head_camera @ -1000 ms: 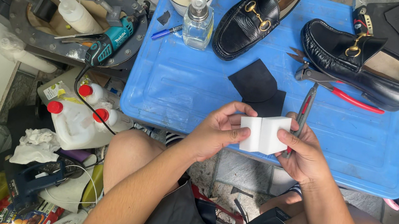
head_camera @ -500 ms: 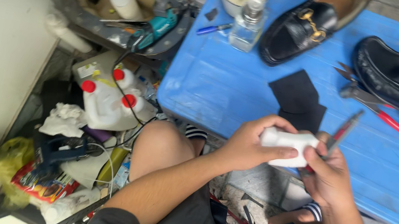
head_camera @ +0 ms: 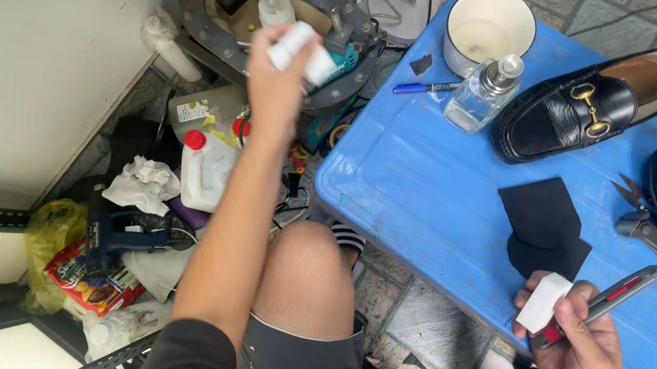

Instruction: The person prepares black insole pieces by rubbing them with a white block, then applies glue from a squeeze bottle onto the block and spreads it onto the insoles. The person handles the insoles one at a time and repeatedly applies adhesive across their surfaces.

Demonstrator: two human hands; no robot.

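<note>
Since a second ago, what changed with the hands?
The left hand left the right hand and reached out left over the grey machine, carrying a white piece. The right hand kept the other white piece and the red-handled tool. Loafers and black patches stayed put.

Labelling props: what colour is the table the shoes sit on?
Blue: the plastic table under the black loafer, clearest in the head view.

L hand (head_camera: 278, 87) arm outstretched, fingers clenched | R hand (head_camera: 579, 352) near lap, fingers curled
</note>
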